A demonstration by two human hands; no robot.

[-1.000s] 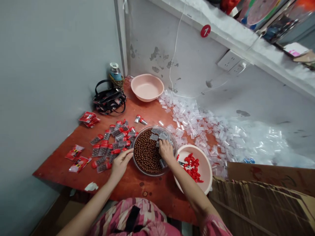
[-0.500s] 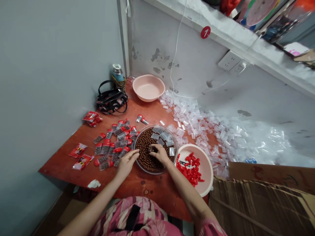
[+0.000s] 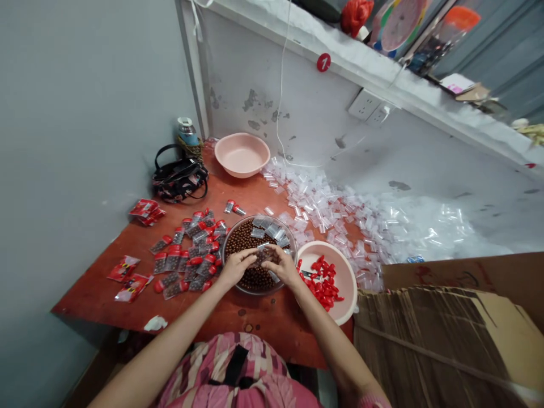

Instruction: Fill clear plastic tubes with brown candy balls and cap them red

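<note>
Clear container (image 3: 262, 256): between the hands, over the round bowl (image 3: 255, 293) of brown beads (image 3: 240, 238). Bright edge faces 12 o'clock and runs roughly 9 to 3; long axis not readable, fingers obscure the body. Right hand (image 3: 282, 267): curled, gripping from 3 o'clock. Left hand (image 3: 238, 266): fingertips at the 9 o'clock side; firm grip or mere touch, cannot tell. From bowl centre: more clear containers (image 3: 272, 229) inside at 1 o'clock; red-capped containers (image 3: 187, 258) on table (image 3: 272, 317) at 9; basin (image 3: 350, 272) of red pieces (image 3: 325, 283) just beside, 3 to 4.
</note>
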